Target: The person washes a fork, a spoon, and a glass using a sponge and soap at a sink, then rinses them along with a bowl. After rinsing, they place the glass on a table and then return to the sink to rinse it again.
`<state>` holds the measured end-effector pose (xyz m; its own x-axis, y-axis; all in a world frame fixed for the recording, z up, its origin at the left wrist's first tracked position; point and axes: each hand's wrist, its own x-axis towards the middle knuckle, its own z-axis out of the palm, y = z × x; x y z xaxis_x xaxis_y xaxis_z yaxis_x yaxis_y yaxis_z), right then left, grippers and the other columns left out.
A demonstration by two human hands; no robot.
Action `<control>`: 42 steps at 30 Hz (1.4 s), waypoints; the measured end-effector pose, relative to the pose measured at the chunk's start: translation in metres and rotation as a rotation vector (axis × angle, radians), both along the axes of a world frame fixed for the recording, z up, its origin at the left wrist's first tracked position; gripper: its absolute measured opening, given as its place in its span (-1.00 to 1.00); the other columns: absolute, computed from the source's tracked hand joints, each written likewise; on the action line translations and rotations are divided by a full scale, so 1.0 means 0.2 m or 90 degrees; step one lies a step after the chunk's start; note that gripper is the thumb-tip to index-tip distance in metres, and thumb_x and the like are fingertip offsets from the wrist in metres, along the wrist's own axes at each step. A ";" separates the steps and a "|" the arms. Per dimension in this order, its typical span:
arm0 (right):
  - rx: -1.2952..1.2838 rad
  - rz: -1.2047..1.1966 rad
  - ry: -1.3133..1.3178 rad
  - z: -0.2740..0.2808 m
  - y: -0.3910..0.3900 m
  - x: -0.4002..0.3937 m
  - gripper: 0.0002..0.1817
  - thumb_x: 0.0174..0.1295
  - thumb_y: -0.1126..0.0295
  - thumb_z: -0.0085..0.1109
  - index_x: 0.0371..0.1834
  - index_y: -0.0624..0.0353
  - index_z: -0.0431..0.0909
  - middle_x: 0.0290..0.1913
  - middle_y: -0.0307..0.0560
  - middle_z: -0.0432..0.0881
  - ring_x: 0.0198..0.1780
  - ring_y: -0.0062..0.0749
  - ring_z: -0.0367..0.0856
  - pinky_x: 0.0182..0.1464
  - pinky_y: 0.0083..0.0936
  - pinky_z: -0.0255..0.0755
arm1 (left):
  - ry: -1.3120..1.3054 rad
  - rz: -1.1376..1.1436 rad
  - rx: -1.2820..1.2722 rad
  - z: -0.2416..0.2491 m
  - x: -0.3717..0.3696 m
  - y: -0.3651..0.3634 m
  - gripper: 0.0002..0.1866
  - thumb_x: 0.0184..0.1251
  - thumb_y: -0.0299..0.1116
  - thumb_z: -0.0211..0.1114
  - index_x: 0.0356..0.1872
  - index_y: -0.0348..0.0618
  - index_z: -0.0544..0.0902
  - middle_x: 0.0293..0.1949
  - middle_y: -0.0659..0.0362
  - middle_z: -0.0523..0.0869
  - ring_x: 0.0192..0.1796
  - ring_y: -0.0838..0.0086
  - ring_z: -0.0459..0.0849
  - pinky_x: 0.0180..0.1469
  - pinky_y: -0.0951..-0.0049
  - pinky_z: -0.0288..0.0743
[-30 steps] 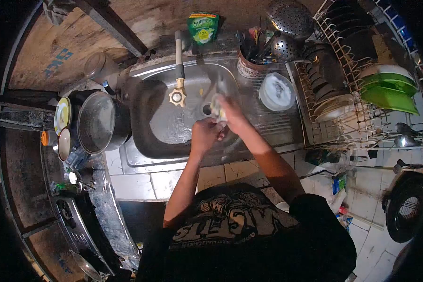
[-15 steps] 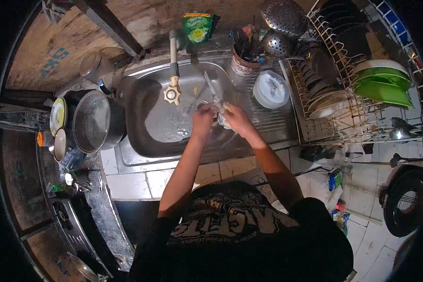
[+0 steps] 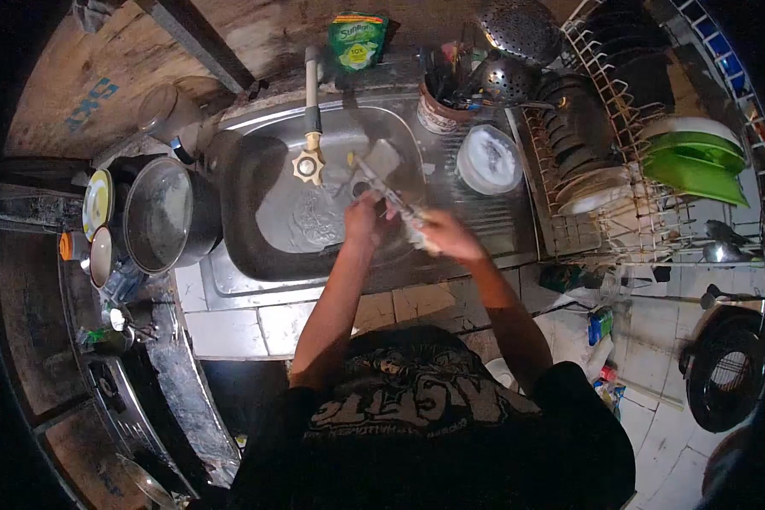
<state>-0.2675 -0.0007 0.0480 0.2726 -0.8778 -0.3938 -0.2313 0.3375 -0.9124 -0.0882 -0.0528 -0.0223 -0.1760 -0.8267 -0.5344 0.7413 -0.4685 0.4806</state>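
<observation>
Over the right half of the metal sink, my left hand is closed near the middle of a long thin utensil, blurred by motion, that looks like a knife. My right hand is closed on a pale cloth or sponge at the utensil's lower right end. The utensil's other end points up and left, towards the back of the sink. The tap hangs over the sink, left of my hands. Its water cannot be made out clearly.
Right of the sink stand a white tub and a utensil holder. A dish rack with plates and green bowls lies further right. A large pot is at the left, and a green soap pouch behind.
My right hand has moved right and slightly down with the pale cloth or sponge, away from my left hand. The utensil is now more slanted. The view has shifted slightly.
</observation>
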 end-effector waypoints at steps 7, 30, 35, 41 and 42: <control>-0.077 -0.162 0.267 0.13 -0.32 -0.38 -0.55 0.32 0.12 0.07 0.06 0.30 0.52 -0.33 -0.03 0.62 -0.32 -0.37 0.58 -0.27 -0.43 0.45 | 0.028 0.019 0.024 -0.15 0.14 -0.06 -0.89 0.35 -0.45 0.02 -0.28 -0.24 0.50 -0.39 0.13 0.57 -0.37 0.36 0.55 -0.32 0.40 0.47; 0.124 -0.134 -0.065 -0.64 -0.48 1.05 -0.72 0.28 0.20 0.10 -0.22 0.23 0.54 -0.34 -0.12 0.62 -0.40 -0.42 0.56 -0.38 -0.43 0.43 | -0.365 0.025 0.020 -0.17 0.63 0.03 -0.84 0.33 -0.42 0.17 -0.25 -0.32 0.61 -0.43 0.20 0.64 -0.50 0.61 0.47 -0.45 0.60 0.36; 0.349 -0.131 -0.307 -0.73 -0.60 1.06 -0.74 0.34 0.17 0.09 -0.18 0.16 0.50 -0.23 -0.12 0.60 -0.18 -0.37 0.58 -0.20 -0.31 0.48 | -0.325 -0.010 -0.020 -0.20 0.76 0.11 -0.82 0.29 -0.43 0.19 -0.22 -0.37 0.63 -0.47 0.19 0.65 -0.50 0.61 0.52 -0.46 0.60 0.37; 0.280 -0.185 -0.450 -1.12 -0.75 0.97 -0.75 0.35 0.18 0.07 -0.16 0.15 0.48 -0.23 -0.17 0.57 -0.10 -0.36 0.55 0.00 -0.42 0.42 | -0.400 -0.068 -0.054 -0.10 0.80 0.22 -0.76 0.27 -0.45 0.19 -0.16 -0.43 0.64 -0.51 0.17 0.67 -0.52 0.60 0.55 -0.46 0.59 0.40; 0.277 -0.153 -0.475 -1.12 -0.77 0.94 -0.75 0.34 0.19 0.08 -0.16 0.14 0.48 -0.24 -0.17 0.57 -0.11 -0.37 0.55 -0.02 -0.44 0.43 | -0.411 -0.060 -0.041 -0.10 0.79 0.23 -0.76 0.27 -0.45 0.19 -0.15 -0.43 0.64 -0.50 0.17 0.68 -0.52 0.59 0.55 -0.45 0.58 0.40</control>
